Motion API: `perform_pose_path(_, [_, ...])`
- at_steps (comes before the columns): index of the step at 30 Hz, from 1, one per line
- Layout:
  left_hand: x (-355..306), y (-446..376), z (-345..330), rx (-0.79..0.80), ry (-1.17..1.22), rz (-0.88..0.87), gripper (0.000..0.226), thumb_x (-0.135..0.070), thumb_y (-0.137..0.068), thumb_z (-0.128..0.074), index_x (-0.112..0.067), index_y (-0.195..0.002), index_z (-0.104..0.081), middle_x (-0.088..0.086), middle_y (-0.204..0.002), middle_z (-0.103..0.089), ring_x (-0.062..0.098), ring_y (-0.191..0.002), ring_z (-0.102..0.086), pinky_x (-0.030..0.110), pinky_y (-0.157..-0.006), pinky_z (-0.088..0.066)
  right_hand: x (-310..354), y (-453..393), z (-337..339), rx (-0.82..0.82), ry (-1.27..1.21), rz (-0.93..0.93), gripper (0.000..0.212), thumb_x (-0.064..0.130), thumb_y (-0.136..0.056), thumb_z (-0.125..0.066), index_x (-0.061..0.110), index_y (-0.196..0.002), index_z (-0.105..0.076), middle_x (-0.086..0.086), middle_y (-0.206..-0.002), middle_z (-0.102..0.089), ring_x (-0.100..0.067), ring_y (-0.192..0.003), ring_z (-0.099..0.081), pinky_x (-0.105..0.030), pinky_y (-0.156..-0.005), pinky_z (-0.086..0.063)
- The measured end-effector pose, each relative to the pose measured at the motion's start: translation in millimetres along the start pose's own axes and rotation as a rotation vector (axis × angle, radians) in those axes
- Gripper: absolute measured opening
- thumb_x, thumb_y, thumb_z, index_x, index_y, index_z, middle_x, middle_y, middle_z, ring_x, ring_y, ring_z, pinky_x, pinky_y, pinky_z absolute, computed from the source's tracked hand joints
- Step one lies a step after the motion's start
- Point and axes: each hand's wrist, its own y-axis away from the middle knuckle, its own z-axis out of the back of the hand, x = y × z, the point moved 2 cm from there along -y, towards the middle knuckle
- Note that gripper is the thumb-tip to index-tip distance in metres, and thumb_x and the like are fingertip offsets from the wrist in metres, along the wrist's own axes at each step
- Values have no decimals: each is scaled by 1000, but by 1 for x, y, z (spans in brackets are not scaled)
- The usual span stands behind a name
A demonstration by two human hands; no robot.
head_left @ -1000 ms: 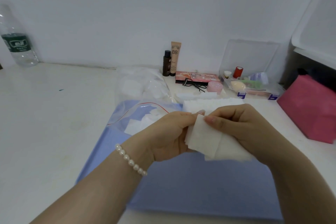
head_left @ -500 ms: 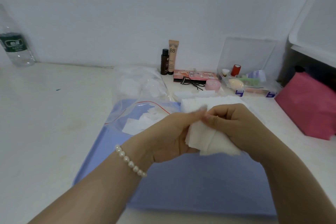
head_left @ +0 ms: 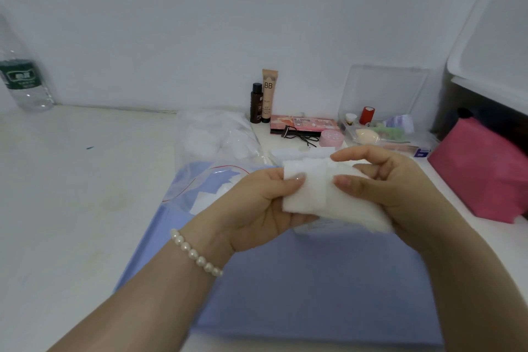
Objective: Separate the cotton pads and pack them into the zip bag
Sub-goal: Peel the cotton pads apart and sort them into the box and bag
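A wad of white cotton pads (head_left: pixel 320 194) hangs between both hands above the blue mat (head_left: pixel 314 288). My left hand (head_left: pixel 263 208), pearl bracelet on its wrist, pinches the left edge of one pad with thumb on top. My right hand (head_left: pixel 400 188) grips the rest of the stack, thumb pressed on its face. To the left lies the clear zip bag (head_left: pixel 211 186) with a red seal line, its mouth gaping, several white pads inside. More stacked pads (head_left: pixel 303 164) lie behind my hands, partly hidden.
A second clear bag of cotton (head_left: pixel 214 137) lies behind the zip bag. Cosmetics stand by the wall: a dark bottle (head_left: pixel 256 103), a BB tube (head_left: pixel 269 94), a palette (head_left: pixel 303 124), a clear box (head_left: pixel 383 123). Pink pouch (head_left: pixel 483 171) at right, water bottle (head_left: pixel 23 80) far left.
Both hands lifted slightly and spread apart; the left thumb now peels one pad sideways off the stack that the right hand holds.
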Motion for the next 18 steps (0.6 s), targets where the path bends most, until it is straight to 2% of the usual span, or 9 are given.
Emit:
perform_pose_path(3, [-4,0,-2,-56,102,-82,29,-8,-92,-47,0,-118,-56,16,-120,-64,26,-102,-65,38,-88,-53,-3,-4,7,-171,-116,64,28,21,-56,-71,20,-83,-69,-4,-81,-74,-19,-72,-69,-30,-55,-57])
perform_pose_path(5, [-5,-1,-2,-126,166,-124,27,-7,-96,-39,0,-116,-55,15,-113,-68,26,-94,-69,40,-82,-55,-3,-6,6,-274,-207,134,22,23,-60,-69,20,-81,-67,1,-81,-73,-16,-74,-68,-28,-57,-56])
perform_pose_path(9, [0,-3,-3,-209,169,-162,29,-10,-98,-38,-4,-122,-54,13,-105,-70,24,-86,-70,38,-72,-59,-7,-3,-19,-256,-314,165,14,21,-67,-65,21,-77,-56,1,-75,-68,-20,-71,-62,-32,-55,-52])
perform_pose_path(11, [2,-3,-6,-222,120,-159,28,-11,-98,-40,-6,-117,-60,11,-102,-70,19,-81,-68,32,-65,-59,-13,-1,-34,-287,-237,185,19,14,-77,-65,20,-73,-48,-3,-68,-60,-19,-67,-53,-30,-55,-43])
perform_pose_path(13, [3,-2,-9,-224,88,-157,28,-12,-96,-43,-5,-115,-62,13,-105,-69,19,-81,-66,30,-65,-57,-17,0,-42,-390,-70,253,26,12,-85,-63,20,-71,-42,-5,-66,-53,-11,-61,-46,-26,-52,-39])
perform_pose_path(16, [2,-1,-11,-226,118,-162,33,-14,-97,-42,-2,-123,-57,18,-118,-64,23,-89,-64,31,-68,-57,-18,0,-41,-506,115,375,28,12,-86,-64,23,-73,-41,5,-65,-50,-4,-56,-45,-19,-48,-40])
perform_pose_path(18, [0,0,-10,-220,174,-161,33,-15,-97,-40,-2,-123,-55,18,-120,-64,26,-95,-65,35,-73,-58,-18,0,-39,-569,230,433,28,15,-86,-65,29,-75,-42,10,-66,-51,-4,-61,-49,-20,-48,-43])
